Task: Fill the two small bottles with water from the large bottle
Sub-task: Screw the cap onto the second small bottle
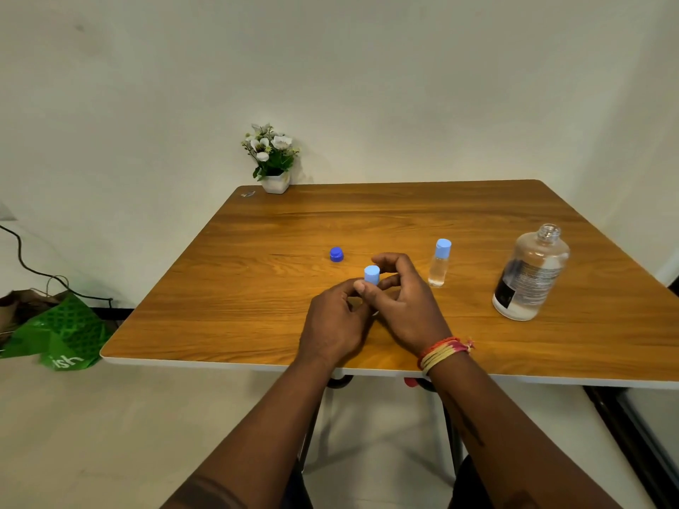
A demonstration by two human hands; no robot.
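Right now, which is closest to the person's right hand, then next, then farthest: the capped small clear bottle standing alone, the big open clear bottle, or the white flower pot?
1. Capped small clear bottle, just right of the right hand.
2. Big open clear bottle, farther right.
3. White flower pot, at the table's far edge.

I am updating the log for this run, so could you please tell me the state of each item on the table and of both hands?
Large bottle: upright, uncapped, little water left.
Dark blue cap: off, lying on the table.
Free small bottle: upright, capped, holds water.
Held small bottle: light blue cap on, body hidden.
Left hand: closed around the held bottle.
Right hand: fingers at its cap.
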